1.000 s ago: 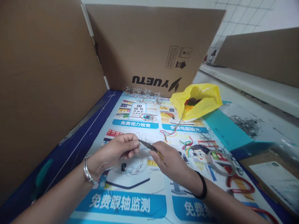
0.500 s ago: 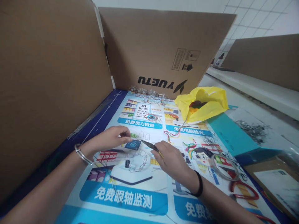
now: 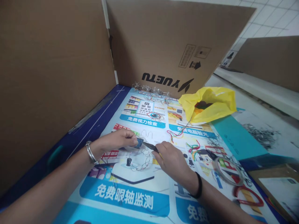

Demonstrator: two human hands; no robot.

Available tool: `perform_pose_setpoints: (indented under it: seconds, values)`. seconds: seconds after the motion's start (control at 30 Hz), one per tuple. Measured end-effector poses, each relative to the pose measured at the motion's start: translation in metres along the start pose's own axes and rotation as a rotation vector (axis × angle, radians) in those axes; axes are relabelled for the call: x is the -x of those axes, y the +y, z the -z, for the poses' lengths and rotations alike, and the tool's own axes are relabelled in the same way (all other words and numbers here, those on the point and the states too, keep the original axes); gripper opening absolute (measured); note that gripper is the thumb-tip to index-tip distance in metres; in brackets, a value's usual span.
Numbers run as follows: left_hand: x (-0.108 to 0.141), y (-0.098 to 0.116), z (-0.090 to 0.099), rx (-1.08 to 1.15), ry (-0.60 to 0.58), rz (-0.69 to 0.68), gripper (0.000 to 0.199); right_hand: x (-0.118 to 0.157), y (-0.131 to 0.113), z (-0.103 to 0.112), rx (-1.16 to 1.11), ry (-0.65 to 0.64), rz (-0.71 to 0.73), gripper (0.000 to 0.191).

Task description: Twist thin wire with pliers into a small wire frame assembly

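We'd brought our left hand [image 3: 125,138], fingertips pinched together, closer to the dark, tapered pliers [image 3: 151,146], right hand [image 3: 172,158] clamped round them.

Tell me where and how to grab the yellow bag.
I'd pinch the yellow bag by its upper right edge, coming down from above and the right. The mouth gapes open and the film looks thin and soft, so that raised edge should fold easily between the fingers. That side also keeps clear of the coloured threads at its near left corner.
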State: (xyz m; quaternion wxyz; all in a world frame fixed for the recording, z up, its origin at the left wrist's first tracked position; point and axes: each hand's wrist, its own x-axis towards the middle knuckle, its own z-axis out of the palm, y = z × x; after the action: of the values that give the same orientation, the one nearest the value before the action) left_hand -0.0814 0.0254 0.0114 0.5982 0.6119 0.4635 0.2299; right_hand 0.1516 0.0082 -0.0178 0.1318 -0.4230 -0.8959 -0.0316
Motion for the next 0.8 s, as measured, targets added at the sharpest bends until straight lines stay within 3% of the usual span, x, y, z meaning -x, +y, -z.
perform_pose_setpoints:
  seconds: [0.3, 0.8]
  values:
    - [0.0, 0.0, -0.016, 0.231, 0.012, -0.011, 0.019, 0.001, 0.001, -0.003, 0.067, 0.009, 0.023, 0.015]
    - [-0.001, -0.006, -0.024, 0.28, 0.043, -0.038, 0.019, 0.001, 0.002, -0.004, 0.086, 0.001, 0.015, 0.015]
